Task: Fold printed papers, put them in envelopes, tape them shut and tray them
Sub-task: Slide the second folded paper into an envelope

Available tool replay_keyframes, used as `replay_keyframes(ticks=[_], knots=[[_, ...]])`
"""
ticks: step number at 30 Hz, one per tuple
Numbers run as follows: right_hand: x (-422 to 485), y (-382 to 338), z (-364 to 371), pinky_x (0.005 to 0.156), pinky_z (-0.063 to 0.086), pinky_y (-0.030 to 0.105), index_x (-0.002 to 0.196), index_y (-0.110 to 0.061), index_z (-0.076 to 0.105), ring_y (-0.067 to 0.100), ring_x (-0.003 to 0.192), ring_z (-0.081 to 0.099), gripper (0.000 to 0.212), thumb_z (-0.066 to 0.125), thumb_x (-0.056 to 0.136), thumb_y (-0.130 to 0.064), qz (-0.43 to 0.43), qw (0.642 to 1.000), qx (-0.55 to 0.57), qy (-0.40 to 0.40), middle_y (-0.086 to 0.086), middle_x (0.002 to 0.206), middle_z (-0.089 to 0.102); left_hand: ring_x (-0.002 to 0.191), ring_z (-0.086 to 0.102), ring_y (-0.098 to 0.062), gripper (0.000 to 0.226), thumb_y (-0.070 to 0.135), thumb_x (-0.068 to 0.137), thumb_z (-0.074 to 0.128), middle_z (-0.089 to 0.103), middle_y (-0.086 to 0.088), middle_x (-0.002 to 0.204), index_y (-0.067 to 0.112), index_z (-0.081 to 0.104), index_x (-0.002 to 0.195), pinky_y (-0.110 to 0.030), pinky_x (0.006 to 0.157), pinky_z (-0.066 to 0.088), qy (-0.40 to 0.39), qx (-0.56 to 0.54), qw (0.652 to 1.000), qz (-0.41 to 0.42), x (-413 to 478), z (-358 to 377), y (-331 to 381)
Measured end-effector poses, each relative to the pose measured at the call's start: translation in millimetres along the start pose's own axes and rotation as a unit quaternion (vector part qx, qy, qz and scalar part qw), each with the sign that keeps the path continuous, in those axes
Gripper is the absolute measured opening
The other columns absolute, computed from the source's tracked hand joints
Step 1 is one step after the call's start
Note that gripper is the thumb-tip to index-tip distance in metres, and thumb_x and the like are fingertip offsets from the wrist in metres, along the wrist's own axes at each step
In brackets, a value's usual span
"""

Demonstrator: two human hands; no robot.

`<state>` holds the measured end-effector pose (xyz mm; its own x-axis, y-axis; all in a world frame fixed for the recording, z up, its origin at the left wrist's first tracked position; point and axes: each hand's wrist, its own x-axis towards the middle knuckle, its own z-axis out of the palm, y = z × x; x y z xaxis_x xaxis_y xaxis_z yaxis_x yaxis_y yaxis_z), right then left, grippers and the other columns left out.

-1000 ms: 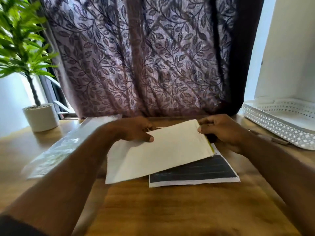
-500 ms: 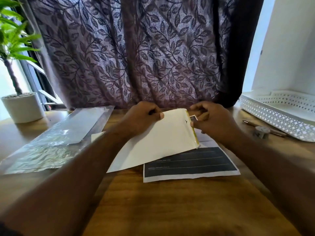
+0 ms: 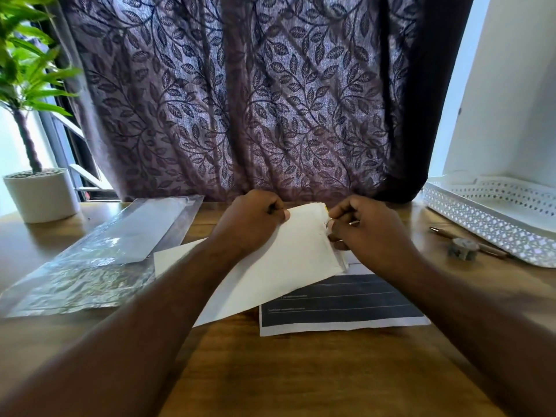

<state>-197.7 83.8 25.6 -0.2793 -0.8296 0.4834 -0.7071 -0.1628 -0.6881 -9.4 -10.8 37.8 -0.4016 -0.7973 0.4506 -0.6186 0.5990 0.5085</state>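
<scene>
Left of the white envelope [image 3: 288, 260], a potted plant [image 3: 39, 194] and a crinkled clear plastic sleeve [image 3: 99, 251] sit on the wooden table [image 3: 301, 371]. A person's left hand [image 3: 252, 221] grips the envelope's far edge, fingers curled and thumb pressed on the paper, holding it tilted over the table. At the envelope's right end, the right hand [image 3: 367, 233] pinches the mouth, its fingertips bunched on the flap. A printed paper [image 3: 340, 305] with dark bands lies flat, partly under the envelope's near edge; whether it is folded cannot be told. Well to the envelope's right wait a tape roll [image 3: 461, 248], a pen [image 3: 445, 233] and the white perforated tray [image 3: 496, 224]. The step in hand looks like opening the envelope. The next move calls for spreading the mouth wide enough to take the sheet.
</scene>
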Motion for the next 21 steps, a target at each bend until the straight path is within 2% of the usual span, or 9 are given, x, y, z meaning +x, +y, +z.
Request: replay_keyframes(ticks=[5,9,12,14,17,19,21], knots=[[-1.0,-6.4,2.4,0.076,0.064,0.045,0.093,-0.014,0.068,0.022,0.077,0.074,0.013,0.075,0.086,-0.023,0.090,0.994,0.050,-0.031,0.004,0.087,0.074,0.077,0.061,-0.008,0.015,0.033,0.094,0.065,0.067,0.010,0.080,0.023,0.070,0.084,-0.026,0.067,0.044,0.017,0.003,1.000,0.011,-0.8,-0.8,1.9],[-1.5,-8.1,-2.4,0.079,0.063,0.047,0.102,-0.007,0.066,0.029,0.087,0.074,0.024,0.079,0.083,-0.012,0.178,0.969,0.151,-0.082,0.013,0.096,0.074,0.075,0.061,-0.008,0.017,0.036,0.093,0.065,0.066,0.009,0.079,0.023,0.069,0.084,-0.027,0.067,0.046,0.005,0.031,0.999,0.020,-2.1,3.5,1.6],[0.0,-9.1,-6.4,0.084,0.061,0.042,0.107,-0.006,0.065,0.028,0.096,0.071,0.027,0.075,0.083,0.001,0.203,0.951,0.212,-0.097,0.012,0.106,0.072,0.076,0.062,-0.009,0.019,0.037,0.093,0.064,0.068,0.007,0.080,0.022,0.069,0.083,-0.028,0.068,0.048,0.001,0.029,0.999,0.023,-1.9,3.0,3.9],[2.8,-9.7,-8.0,0.086,0.060,0.043,0.106,-0.003,0.066,0.030,0.098,0.070,0.025,0.071,0.084,0.008,0.218,0.936,0.259,-0.099,0.014,0.107,0.073,0.075,0.061,-0.008,0.019,0.035,0.093,0.064,0.068,0.008,0.079,0.021,0.069,0.084,-0.027,0.066,0.046,0.002,0.018,1.000,0.023,-2.2,2.1,5.8],[5.0,-10.0,-10.2,0.075,0.062,0.037,0.104,0.003,0.070,0.025,0.087,0.073,0.021,0.066,0.085,0.011,0.246,0.902,0.336,-0.108,0.015,0.097,0.077,0.073,0.058,-0.002,0.019,0.034,0.094,0.063,0.065,0.011,0.075,0.021,0.068,0.081,-0.023,0.059,0.037,-0.006,0.010,1.000,0.026,-4.7,1.9,7.7],[5.4,-8.8,-12.4,0.066,0.063,0.033,0.108,0.003,0.070,0.021,0.077,0.074,0.020,0.065,0.089,0.004,0.273,0.873,0.385,-0.122,0.014,0.091,0.077,0.071,0.057,-0.001,0.019,0.033,0.095,0.062,0.063,0.013,0.073,0.024,0.067,0.079,-0.023,0.058,0.035,-0.010,0.013,0.999,0.028,-5.3,2.0,7.1],[4.8,-8.6,-15.3,0.064,0.063,0.034,0.106,-0.001,0.071,0.022,0.073,0.075,0.016,0.063,0.094,-0.008,0.294,0.851,0.403,-0.163,0.015,0.090,0.077,0.073,0.059,-0.003,0.019,0.034,0.096,0.060,0.065,0.011,0.076,0.023,0.067,0.081,-0.025,0.061,0.038,-0.010,0.019,0.999,0.033,-4.4,1.2,5.6]])
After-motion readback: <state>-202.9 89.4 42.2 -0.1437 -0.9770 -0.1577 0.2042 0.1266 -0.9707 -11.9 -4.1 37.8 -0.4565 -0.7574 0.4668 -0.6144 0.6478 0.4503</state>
